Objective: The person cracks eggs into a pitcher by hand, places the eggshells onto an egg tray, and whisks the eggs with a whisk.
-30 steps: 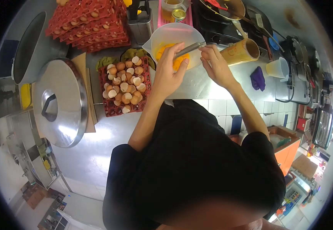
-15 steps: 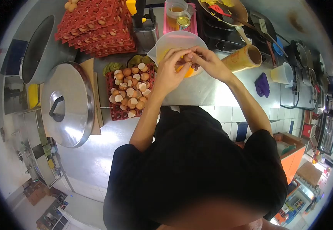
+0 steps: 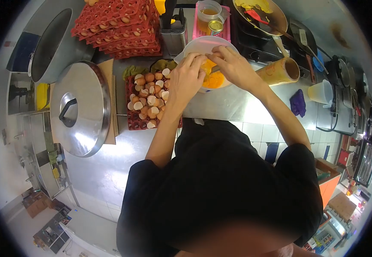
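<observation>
Above a whitish plastic mixing bowl (image 3: pixel 211 40), my left hand (image 3: pixel 186 77) and my right hand (image 3: pixel 234 67) meet with curled fingers around a cracked egg (image 3: pixel 207 66). Its shell is mostly hidden by the fingers. Yellow-orange egg shows between the fingertips. Loose egg yolk (image 3: pixel 214 80) lies in the bowl below. To the left of my left forearm, a red egg tray (image 3: pixel 135 124) is heaped with broken eggshells (image 3: pixel 152 101).
Stacked red egg trays (image 3: pixel 121 25) stand at the back left beside a metal utensil holder (image 3: pixel 174 37). A large pot lid (image 3: pixel 83 107) leans at left. Right are a yellow cylinder (image 3: pixel 280 72), a purple cloth (image 3: pixel 298 103), a plastic jug (image 3: pixel 321 92) and a frying pan (image 3: pixel 261 15).
My fingertips have drawn slightly apart over the bowl, and more yellow-orange egg shows between and below them. The whole view has shifted a little.
</observation>
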`<state>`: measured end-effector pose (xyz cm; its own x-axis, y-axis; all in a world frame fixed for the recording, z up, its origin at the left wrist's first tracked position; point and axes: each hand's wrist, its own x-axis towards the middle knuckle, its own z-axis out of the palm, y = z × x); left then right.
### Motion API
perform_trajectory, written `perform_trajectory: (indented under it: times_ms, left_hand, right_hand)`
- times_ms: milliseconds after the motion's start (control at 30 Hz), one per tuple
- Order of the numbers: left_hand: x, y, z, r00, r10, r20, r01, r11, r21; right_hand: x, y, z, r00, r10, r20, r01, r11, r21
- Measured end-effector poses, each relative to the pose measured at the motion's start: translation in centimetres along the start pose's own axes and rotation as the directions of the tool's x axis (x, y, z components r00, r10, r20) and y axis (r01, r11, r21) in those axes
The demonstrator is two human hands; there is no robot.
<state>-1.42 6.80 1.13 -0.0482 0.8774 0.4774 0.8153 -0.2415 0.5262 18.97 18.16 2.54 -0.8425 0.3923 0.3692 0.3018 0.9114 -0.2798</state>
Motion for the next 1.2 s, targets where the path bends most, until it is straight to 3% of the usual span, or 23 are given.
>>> perform_trajectory:
  times_ms: [33,100,133,233,300,400,433,467,567,667,733,833,967,1100,1133,1167,1200]
  left_hand:
    - [0.0,-0.3,-0.1,1.000,-0.002,-0.010,0.002,1.000,0.025]
    - [0.0,-0.9,0.0,0.999,-0.008,-0.033,0.010,0.997,0.076]
    - [0.2,-0.9,0.1,0.996,-0.068,-0.055,0.064,0.995,-0.075]
    - [0.2,0.0,0.1,0.958,-0.282,-0.053,0.222,0.845,-0.487]
    - [-0.1,1.1,-0.2,0.920,-0.390,0.031,0.296,0.641,-0.709]
    - [-2.0,1.4,-1.1,0.918,-0.391,-0.069,0.244,0.692,-0.680]
    - [-2.9,1.2,-2.2,0.901,-0.433,0.028,0.360,0.708,-0.608]
    - [-4.1,0.8,-3.0,0.902,-0.429,-0.049,0.323,0.746,-0.583]
    - [-7.8,-0.3,-5.0,0.864,-0.444,-0.238,0.283,0.819,-0.499]
    - [-12.3,-2.3,-5.8,0.651,-0.744,-0.151,0.453,0.539,-0.710]
    - [-15.9,-4.3,-5.4,0.607,-0.780,-0.151,0.496,0.520,-0.695]
    - [-19.2,-5.7,-5.5,0.577,-0.808,-0.121,0.517,0.476,-0.711]
    - [-20.6,-5.2,-6.6,0.542,-0.835,-0.094,0.562,0.443,-0.698]
    - [-21.0,-5.3,-6.8,0.539,-0.837,-0.092,0.611,0.464,-0.641]
    - [-20.8,-5.0,-7.1,0.542,-0.836,-0.081,0.612,0.459,-0.644]
    - [-20.7,-4.8,-7.4,0.545,-0.836,-0.069,0.615,0.454,-0.645]
    - [-20.6,-4.7,-7.6,0.547,-0.835,-0.060,0.615,0.450,-0.648]
  right_hand:
    - [0.0,0.2,-0.1,0.999,-0.035,-0.019,0.033,0.994,-0.099]
    - [-0.3,0.4,-0.1,0.995,0.095,-0.029,-0.096,0.995,-0.030]
    - [-0.4,0.5,0.0,0.987,0.156,-0.025,-0.156,0.988,0.006]
    - [-0.3,0.0,-0.1,0.955,0.294,0.045,-0.276,0.819,0.503]
    - [0.7,-2.1,-0.9,0.948,0.310,0.072,-0.303,0.812,0.500]
    - [1.8,-4.2,-0.4,0.947,0.292,0.138,-0.314,0.738,0.597]
    - [2.3,-4.8,0.1,0.955,0.259,0.147,-0.294,0.738,0.608]
    - [2.7,-5.5,0.7,0.961,0.229,0.153,-0.274,0.738,0.616]
    - [5.2,-9.1,3.0,0.986,0.113,0.122,-0.163,0.803,0.574]
    - [7.6,-11.6,7.4,0.974,0.093,0.207,-0.180,0.871,0.458]
    - [9.1,-11.5,12.3,0.971,0.098,0.217,-0.165,0.934,0.316]
    - [10.7,-11.3,17.2,0.885,0.234,0.403,-0.289,0.954,0.081]
    - [14.1,-14.4,10.3,0.977,-0.058,0.204,-0.003,0.957,0.289]
    - [24.9,-14.2,0.3,0.965,-0.241,-0.101,0.256,0.950,0.178]
    - [28.4,-13.7,-1.7,0.986,-0.160,-0.037,0.163,0.980,0.111]
    - [32.6,-10.5,-1.2,0.961,-0.261,-0.090,0.258,0.965,-0.048]
    - [35.1,-12.9,-5.4,0.992,-0.126,0.019,0.124,0.990,0.069]
